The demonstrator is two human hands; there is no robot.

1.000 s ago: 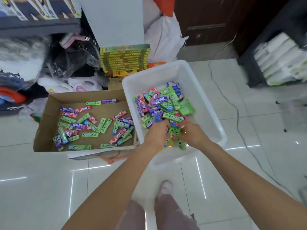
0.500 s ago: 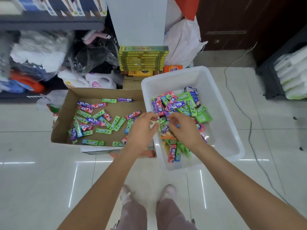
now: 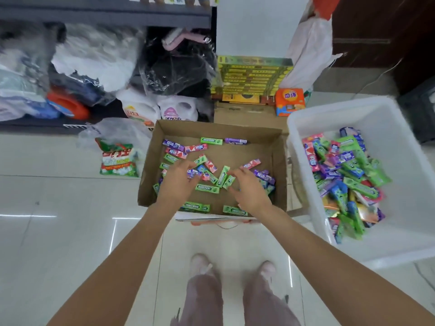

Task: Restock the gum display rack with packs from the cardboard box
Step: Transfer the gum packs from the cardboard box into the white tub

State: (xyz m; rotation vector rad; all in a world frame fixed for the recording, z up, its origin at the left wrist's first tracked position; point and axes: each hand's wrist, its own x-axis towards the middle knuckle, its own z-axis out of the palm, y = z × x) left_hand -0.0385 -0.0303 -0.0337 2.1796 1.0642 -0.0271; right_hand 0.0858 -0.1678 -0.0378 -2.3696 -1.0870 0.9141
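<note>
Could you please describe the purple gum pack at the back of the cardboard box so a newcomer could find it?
Find the cardboard box on the floor. Along its far wall, a green pack and the purple gum pack lie end to end; the purple one is rightmost and lies clear of the pile.

A glossy pale tiled floor (image 3: 58, 243) carries everything, and the open cardboard box (image 3: 277, 161) sits on it in the middle. Just right of the box stands a white plastic bin (image 3: 400, 128); left of the box lies a red-and-green snack bag (image 3: 117, 161) under a clear plastic bag (image 3: 117, 131). Behind the box, a smaller carton (image 3: 244, 115) bears a stack of yellow-green boxes (image 3: 253, 76), with an orange packet (image 3: 290, 100) beside it.
</note>
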